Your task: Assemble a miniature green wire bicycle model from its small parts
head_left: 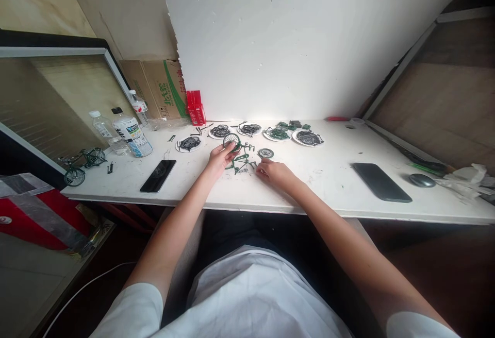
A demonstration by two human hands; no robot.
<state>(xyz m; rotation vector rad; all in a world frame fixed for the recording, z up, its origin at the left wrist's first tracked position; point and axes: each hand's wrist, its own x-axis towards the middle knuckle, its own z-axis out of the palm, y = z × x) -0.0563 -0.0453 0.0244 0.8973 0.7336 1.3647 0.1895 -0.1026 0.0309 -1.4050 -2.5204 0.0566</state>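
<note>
A small green model bicycle frame (pixel 242 158) lies on the white table (pixel 332 173) in front of me, partly built. My left hand (pixel 220 158) is closed on its spoked front wheel (pixel 231 139), holding it upright. My right hand (pixel 273 170) rests on the table beside the frame, fingers curled in a pinch near a loose spoked wheel (pixel 266 153); what it pinches is too small to make out.
Several white plates of small parts (pixel 308 138) line the back, before a white board (pixel 301 49). A finished green toy bicycle (pixel 80 164) and water bottles (pixel 131 132) stand at left. Two dark phones (pixel 158 175) (pixel 381 182) lie flat; a mouse (pixel 422 180) sits at right.
</note>
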